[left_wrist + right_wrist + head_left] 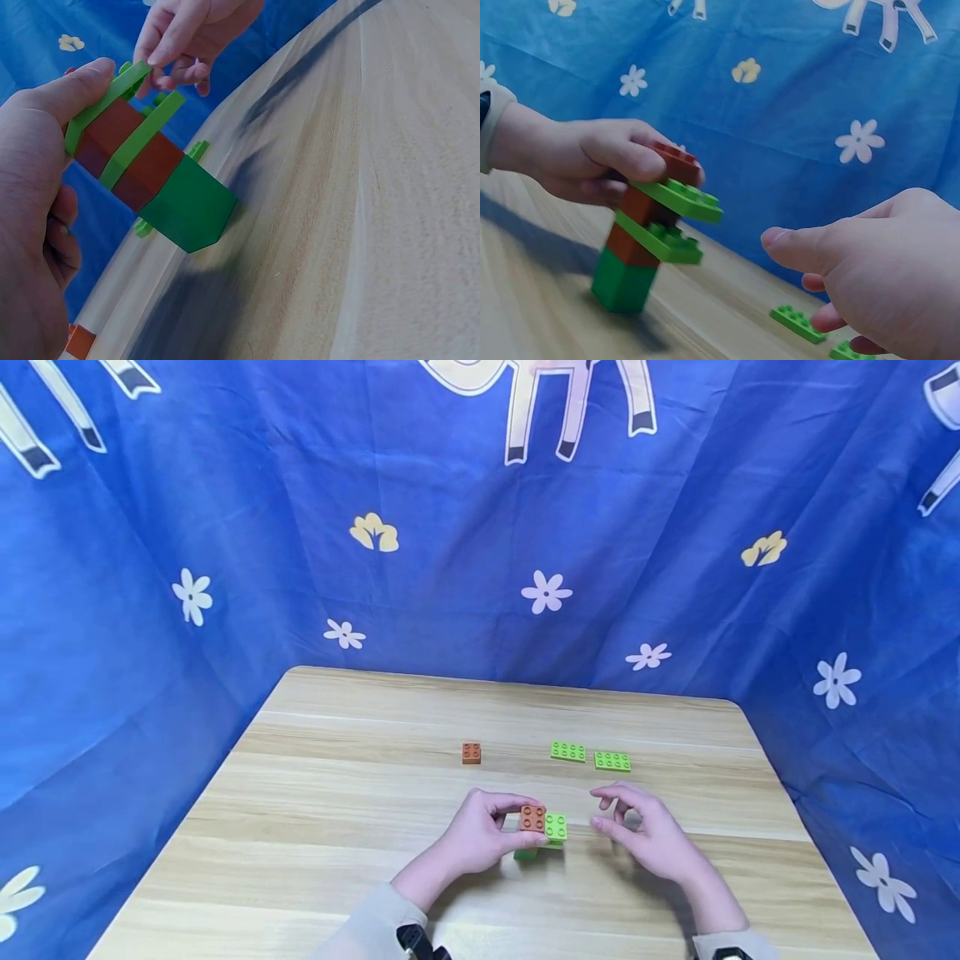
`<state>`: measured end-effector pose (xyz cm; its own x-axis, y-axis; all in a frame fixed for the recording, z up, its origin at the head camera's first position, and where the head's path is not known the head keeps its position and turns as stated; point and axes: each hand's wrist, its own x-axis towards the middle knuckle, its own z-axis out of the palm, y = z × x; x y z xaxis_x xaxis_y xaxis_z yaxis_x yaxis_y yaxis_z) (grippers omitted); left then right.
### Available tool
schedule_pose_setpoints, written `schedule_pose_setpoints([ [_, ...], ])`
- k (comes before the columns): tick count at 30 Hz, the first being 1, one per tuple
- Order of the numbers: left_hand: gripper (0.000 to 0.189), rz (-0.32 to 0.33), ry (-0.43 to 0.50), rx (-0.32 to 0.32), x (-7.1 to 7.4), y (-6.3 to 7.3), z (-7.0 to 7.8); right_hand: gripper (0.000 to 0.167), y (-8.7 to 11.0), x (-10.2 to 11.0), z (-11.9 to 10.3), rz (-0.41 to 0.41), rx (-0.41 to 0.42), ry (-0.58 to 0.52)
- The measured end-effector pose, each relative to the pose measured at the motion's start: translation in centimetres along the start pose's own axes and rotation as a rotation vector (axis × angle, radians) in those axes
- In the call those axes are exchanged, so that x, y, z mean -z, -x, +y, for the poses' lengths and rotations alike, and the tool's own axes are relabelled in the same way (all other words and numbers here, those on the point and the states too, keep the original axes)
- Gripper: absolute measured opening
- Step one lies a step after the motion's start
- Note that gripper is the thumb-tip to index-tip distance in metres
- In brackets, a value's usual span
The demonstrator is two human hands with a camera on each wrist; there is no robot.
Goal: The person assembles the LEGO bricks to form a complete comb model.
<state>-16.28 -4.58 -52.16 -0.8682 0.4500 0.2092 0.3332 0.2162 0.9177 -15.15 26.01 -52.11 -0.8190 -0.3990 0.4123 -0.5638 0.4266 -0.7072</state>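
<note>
My left hand (480, 835) pinches the upper part of a toy brick stack, thumb and fingers around the top brown brick (532, 818). In the right wrist view, a dark green brick (622, 287) forms the bottom, with brown bricks and two bright green plates alternating above it. The upper plate (694, 204) and the lower plate (671, 244) both jut out to the right with bare studs. The stack leans slightly. To the right of it, my right hand (648, 833) hovers above the table with loosely bent fingers, holding nothing.
Farther back on the wooden table (360, 760) lie a loose brown brick (471, 753) and two bright green plates, one at left (567, 752) and one at right (612, 762). A blue patterned curtain (450, 593) closes off the back and sides.
</note>
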Motion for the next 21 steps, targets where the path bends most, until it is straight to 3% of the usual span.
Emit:
schedule_pose_setpoints([
  [12, 0.041, 0.002, 0.002, 0.012, 0.0, 0.1, 0.1, 0.037, -1.0, 1.9, 3.9, 0.077, -0.087, 0.115],
  [21, 0.039, 0.007, 0.012, -0.006, -0.1, 0.1, 0.0, 0.052, -1.8, 2.4, 6.8, 0.116, -0.199, 0.124],
])
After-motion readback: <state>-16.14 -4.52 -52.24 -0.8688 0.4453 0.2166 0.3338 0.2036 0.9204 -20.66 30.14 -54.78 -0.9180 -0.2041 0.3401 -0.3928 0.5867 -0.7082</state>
